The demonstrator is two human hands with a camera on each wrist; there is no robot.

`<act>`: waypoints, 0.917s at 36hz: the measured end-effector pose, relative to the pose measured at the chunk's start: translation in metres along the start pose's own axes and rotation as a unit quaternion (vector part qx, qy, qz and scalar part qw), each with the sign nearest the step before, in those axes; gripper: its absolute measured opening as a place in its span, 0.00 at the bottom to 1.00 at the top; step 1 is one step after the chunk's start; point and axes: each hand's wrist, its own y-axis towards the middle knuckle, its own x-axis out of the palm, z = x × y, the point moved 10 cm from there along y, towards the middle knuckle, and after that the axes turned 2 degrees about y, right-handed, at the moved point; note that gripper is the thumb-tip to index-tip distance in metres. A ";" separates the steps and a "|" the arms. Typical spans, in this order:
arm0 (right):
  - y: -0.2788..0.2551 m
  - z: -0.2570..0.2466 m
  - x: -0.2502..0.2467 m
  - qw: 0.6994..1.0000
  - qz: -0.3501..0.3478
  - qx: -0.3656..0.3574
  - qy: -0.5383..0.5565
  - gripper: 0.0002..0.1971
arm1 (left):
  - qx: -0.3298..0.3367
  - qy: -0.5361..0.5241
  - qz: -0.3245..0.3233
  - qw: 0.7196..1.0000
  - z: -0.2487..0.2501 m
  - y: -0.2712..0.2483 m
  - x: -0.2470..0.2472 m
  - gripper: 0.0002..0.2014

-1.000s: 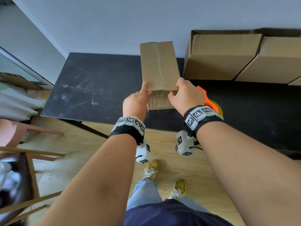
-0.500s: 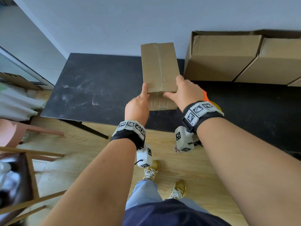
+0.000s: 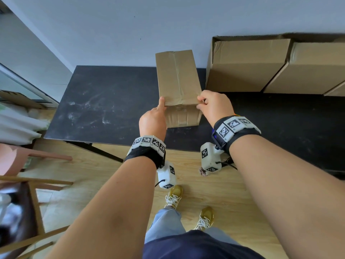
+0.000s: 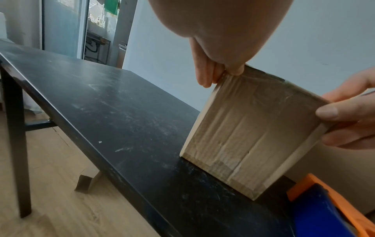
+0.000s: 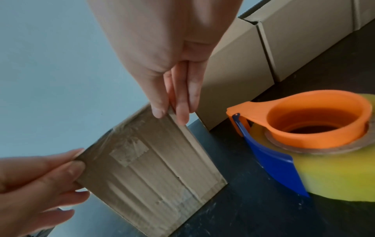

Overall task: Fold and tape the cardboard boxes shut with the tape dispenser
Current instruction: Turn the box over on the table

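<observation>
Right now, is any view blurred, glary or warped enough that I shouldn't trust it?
Head view: sharp at the box, wide-angle bending toward the edges, chair smeared.
Left wrist view: tape glare on the box end, dispenser soft.
Right wrist view: right hand looms large, left hand soft at the edge.

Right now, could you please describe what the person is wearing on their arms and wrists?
Both forearms are bare, with no sleeves. Each wrist carries a black fabric band topped by white tiles printed with black square-pattern markers. Under each wrist hangs a small white camera block bearing the same markers, with a thin black cable.
</observation>
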 end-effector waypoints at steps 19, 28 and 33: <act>-0.011 -0.014 0.003 0.994 -0.096 0.044 0.035 0.24 | -0.045 -0.181 0.170 0.968 -0.004 0.003 -0.042 0.14; -0.002 0.008 -0.022 0.992 0.003 0.097 0.084 0.26 | 0.047 -0.069 0.036 0.996 0.053 0.029 -0.029 0.30; 0.002 0.015 -0.032 0.989 0.017 0.117 0.086 0.26 | 0.032 -0.071 0.045 0.996 0.047 0.024 -0.032 0.27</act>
